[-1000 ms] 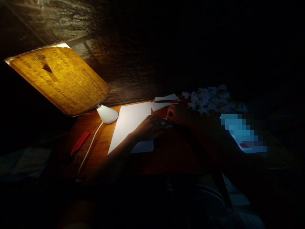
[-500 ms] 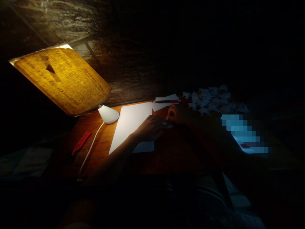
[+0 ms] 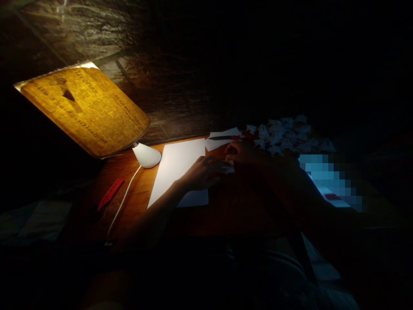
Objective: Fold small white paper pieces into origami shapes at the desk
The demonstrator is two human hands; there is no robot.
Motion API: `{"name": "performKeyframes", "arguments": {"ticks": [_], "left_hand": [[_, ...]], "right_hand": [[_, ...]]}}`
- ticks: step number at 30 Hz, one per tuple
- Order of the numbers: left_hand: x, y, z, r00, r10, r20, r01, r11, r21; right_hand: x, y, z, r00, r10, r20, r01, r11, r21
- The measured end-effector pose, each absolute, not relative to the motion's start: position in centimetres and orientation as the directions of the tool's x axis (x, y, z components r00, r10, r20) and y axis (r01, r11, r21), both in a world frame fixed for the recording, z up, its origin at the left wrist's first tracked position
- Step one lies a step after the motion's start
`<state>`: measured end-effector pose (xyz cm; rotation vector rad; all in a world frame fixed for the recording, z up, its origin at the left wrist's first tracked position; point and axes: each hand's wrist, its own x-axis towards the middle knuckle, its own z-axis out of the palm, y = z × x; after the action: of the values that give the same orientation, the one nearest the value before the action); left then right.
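Note:
A small folded piece of white paper (image 3: 229,168) is between my two hands, just above the wooden table, partly hidden by fingers. My left hand (image 3: 202,173) reaches in from the left over a large white sheet (image 3: 180,161), its fingers bent and closed on the paper's near side. My right hand (image 3: 237,151) comes from the right in deep shadow, thumb and fingers pinched together at the paper's upper edge. Behind my right hand lie several white paper slips (image 3: 215,144) with a dark and red pen-like tool (image 3: 222,137) across them.
A lamp with a yellow printed shade (image 3: 87,112) and white base (image 3: 146,156) stands at left, its white cord (image 3: 124,200) running forward. A red cutter-like tool (image 3: 111,193) lies nearby. Many folded paper pieces (image 3: 284,133) pile up at back right, beside a glowing, blurred-out screen (image 3: 322,172).
My left fingers have drawn in from a more spread pose. The small paper has tilted and shows more of its white face. My right hand has shifted slightly left.

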<state>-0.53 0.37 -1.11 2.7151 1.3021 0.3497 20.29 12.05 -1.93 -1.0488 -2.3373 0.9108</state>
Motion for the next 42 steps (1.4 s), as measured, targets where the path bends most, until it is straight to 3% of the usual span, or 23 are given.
{"name": "performKeyframes", "arguments": {"ticks": [6, 13, 35, 42], "left_hand": [[-0.7, 0.3, -1.2, 0.59, 0.793, 0.151, 0.765, -0.609, 0.21], [-0.6, 0.3, -1.0, 0.596, 0.792, 0.132, 0.769, -0.611, 0.188], [-0.4, 0.4, -0.8, 0.602, 0.781, 0.165, 0.763, -0.624, 0.172], [0.1, 0.5, -0.6, 0.536, 0.828, 0.168, 0.797, -0.561, 0.222]], "right_hand": [[20.1, 12.7, -3.2, -0.615, 0.777, 0.133, 0.461, 0.492, -0.739], [19.2, 13.4, -3.3, -0.552, 0.831, 0.068, 0.508, 0.4, -0.763], [18.3, 14.6, -5.6, -0.51, 0.848, 0.147, 0.486, 0.424, -0.764], [19.5, 14.0, -5.3, -0.586, 0.793, 0.17, 0.405, 0.468, -0.785]]}}
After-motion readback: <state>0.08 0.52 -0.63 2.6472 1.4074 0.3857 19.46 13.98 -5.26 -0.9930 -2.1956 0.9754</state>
